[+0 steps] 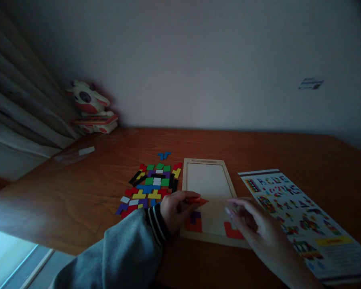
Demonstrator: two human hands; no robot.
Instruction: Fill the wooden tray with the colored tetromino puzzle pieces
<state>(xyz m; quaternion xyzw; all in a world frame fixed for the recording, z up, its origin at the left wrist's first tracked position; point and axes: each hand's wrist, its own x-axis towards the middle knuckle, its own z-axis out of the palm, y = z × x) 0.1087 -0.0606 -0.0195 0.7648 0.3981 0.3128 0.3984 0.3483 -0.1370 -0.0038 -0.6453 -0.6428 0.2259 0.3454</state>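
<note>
Left hand (pixel 175 209) pinches an orange piece (pixel 203 201), probably light, stiff, best edge-held. Right hand's (pixel 256 220) grip is narrow, slightly parted.

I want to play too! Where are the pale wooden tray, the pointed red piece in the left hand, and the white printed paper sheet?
Pale wooden tray (pixel 209 180): head view, on its bare floor.
Pointed red piece (pixel 203 201): head view, on its exposed end.
White printed paper sheet (pixel 302 220): head view, near its middle.
</note>
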